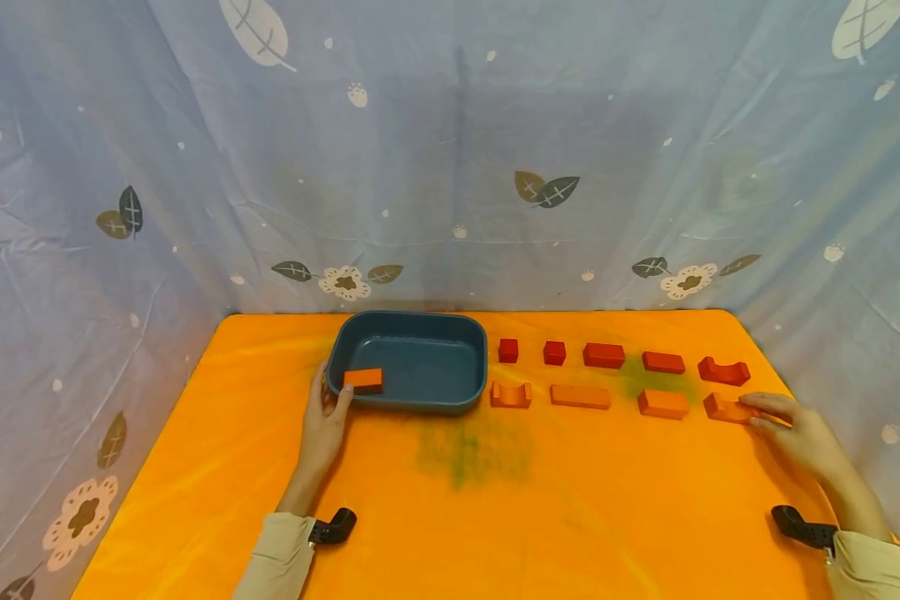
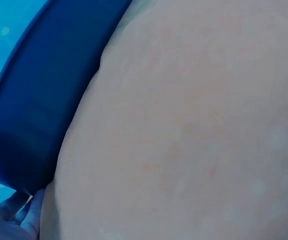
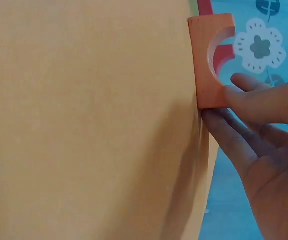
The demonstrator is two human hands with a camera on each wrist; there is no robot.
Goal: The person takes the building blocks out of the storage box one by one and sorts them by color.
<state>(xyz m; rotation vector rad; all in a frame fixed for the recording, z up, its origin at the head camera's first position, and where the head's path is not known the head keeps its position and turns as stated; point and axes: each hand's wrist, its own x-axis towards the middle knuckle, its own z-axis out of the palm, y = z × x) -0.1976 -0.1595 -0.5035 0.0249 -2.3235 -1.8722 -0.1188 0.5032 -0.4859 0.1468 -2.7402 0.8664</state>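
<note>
At the left of the orange-covered table, a dark blue tray [image 1: 412,406] holds one orange block [image 1: 363,381] in its near left corner. My left hand [image 1: 322,429] grips that corner, thumb at the rim by the block; the left wrist view shows fingers [image 2: 32,212] against the tray's outer wall [image 2: 43,85]. Far to the right, my right hand [image 1: 806,437] pinches the right end of an orange block with a curved notch [image 1: 723,409]. In the right wrist view the thumb [image 3: 249,102] lies at the notched block's [image 3: 206,65] end, with fingers against its end face.
Red blocks [image 1: 603,356] form a back row right of the tray, ending in a notched red block [image 1: 724,372]. In front lie another notched orange block [image 1: 511,394], a flat orange bar [image 1: 580,397] and an orange block [image 1: 663,404]. A patterned curtain [image 1: 450,167] hangs behind.
</note>
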